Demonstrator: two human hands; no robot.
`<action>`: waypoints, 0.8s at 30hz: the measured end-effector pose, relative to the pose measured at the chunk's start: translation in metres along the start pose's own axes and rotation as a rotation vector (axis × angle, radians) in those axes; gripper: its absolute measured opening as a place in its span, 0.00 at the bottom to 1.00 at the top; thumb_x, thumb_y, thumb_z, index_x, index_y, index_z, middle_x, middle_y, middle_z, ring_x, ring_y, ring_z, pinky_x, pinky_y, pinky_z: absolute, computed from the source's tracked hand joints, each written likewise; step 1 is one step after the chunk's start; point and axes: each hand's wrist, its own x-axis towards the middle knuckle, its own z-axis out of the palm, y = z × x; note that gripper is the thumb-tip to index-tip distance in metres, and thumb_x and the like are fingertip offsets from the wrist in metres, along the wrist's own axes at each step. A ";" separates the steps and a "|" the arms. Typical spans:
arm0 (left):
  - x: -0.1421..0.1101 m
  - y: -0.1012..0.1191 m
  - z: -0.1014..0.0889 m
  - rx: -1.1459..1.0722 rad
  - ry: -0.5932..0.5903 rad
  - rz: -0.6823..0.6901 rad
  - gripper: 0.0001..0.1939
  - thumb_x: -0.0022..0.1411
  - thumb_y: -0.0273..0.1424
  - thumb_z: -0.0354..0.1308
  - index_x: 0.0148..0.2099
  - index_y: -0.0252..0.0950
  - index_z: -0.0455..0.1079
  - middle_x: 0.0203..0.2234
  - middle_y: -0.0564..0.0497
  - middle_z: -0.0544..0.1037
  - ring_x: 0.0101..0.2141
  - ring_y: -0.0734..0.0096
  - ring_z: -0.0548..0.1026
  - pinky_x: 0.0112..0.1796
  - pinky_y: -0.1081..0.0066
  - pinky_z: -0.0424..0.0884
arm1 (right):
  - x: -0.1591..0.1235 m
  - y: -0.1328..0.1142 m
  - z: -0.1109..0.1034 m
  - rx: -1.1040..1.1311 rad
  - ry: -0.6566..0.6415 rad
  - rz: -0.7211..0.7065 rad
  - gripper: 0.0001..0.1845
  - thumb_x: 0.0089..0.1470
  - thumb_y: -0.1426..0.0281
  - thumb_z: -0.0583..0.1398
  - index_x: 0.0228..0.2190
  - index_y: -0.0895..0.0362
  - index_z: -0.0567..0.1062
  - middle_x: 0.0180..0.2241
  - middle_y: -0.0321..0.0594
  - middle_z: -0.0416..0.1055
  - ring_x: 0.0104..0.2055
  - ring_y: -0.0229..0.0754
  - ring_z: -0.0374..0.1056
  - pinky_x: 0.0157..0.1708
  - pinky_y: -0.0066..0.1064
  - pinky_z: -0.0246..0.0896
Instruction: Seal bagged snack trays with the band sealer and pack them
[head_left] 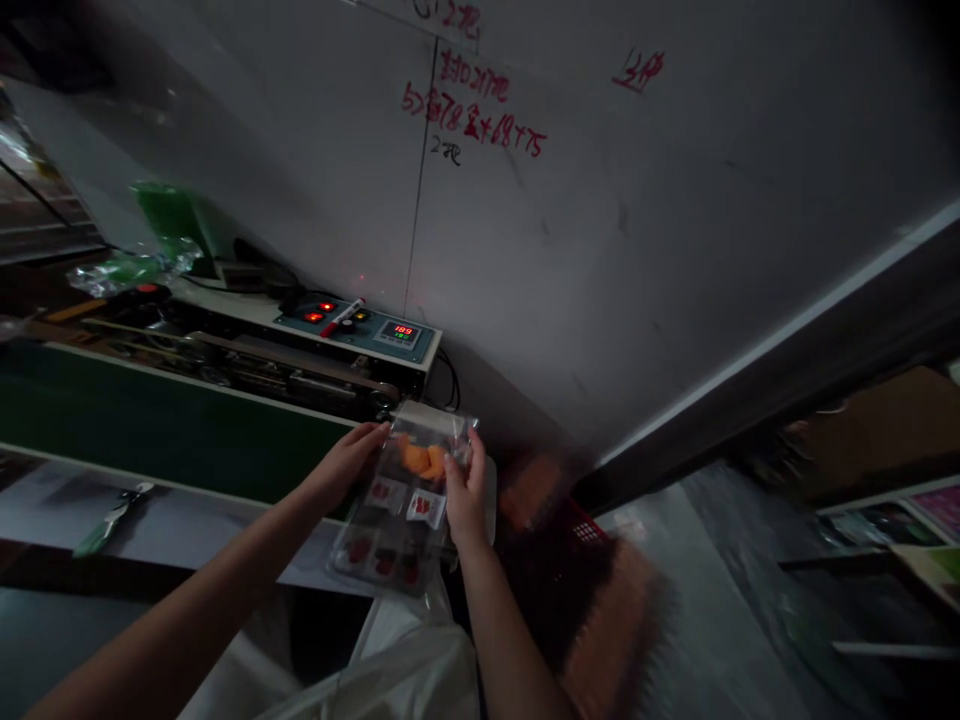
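Observation:
A clear plastic pack [394,530] lies tilted in front of me at the right end of a green conveyor belt [187,415]. Through its film show an orange item [421,460], small white printed packets [425,508] and several dark red pieces near the bottom. My right hand [466,490] grips the pack's right edge, thumb on top. At its upper left edge, my left hand [358,450] pinches the film with the fingertips. Behind the pack is the machine's control panel [360,325], with lit red switches and a digital display.
A red and white marker [343,318] lies on the panel. Green-handled scissors [112,520] rest on the ledge before the belt. To the right, a red basket [589,532] stands on the floor, blurred. The white wall [525,250] bears red handwriting.

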 end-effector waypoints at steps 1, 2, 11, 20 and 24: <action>0.004 0.001 -0.002 -0.007 0.015 -0.006 0.30 0.44 0.51 0.73 0.42 0.35 0.71 0.29 0.51 0.78 0.23 0.73 0.74 0.22 0.77 0.67 | 0.001 0.000 -0.001 -0.013 -0.010 -0.011 0.35 0.64 0.55 0.53 0.67 0.56 0.56 0.62 0.54 0.66 0.62 0.50 0.67 0.57 0.42 0.68; 0.007 0.003 -0.004 -0.013 0.015 -0.019 0.30 0.42 0.50 0.74 0.40 0.35 0.72 0.29 0.50 0.78 0.24 0.74 0.74 0.23 0.77 0.67 | 0.002 0.001 -0.002 -0.022 -0.020 -0.021 0.34 0.64 0.56 0.53 0.66 0.56 0.57 0.63 0.53 0.65 0.63 0.50 0.66 0.59 0.43 0.66; 0.033 0.005 -0.008 0.011 -0.008 -0.042 0.24 0.38 0.43 0.75 0.35 0.34 0.74 0.26 0.51 0.78 0.21 0.77 0.72 0.22 0.79 0.65 | 0.002 0.012 -0.004 -0.075 -0.002 -0.085 0.37 0.62 0.56 0.54 0.66 0.60 0.57 0.67 0.59 0.59 0.67 0.53 0.60 0.62 0.49 0.61; 0.038 -0.001 -0.005 0.080 0.055 0.014 0.20 0.41 0.43 0.71 0.30 0.34 0.72 0.17 0.54 0.71 0.18 0.76 0.65 0.21 0.77 0.60 | -0.004 0.005 -0.010 0.019 0.001 0.012 0.37 0.63 0.55 0.54 0.67 0.55 0.55 0.64 0.56 0.63 0.56 0.52 0.71 0.48 0.42 0.74; 0.035 -0.002 -0.002 0.117 0.135 0.051 0.19 0.40 0.44 0.67 0.30 0.34 0.72 0.17 0.56 0.70 0.19 0.76 0.64 0.21 0.76 0.57 | -0.002 0.009 -0.012 -0.154 0.014 -0.006 0.29 0.62 0.57 0.52 0.61 0.55 0.65 0.59 0.53 0.69 0.57 0.52 0.70 0.53 0.44 0.71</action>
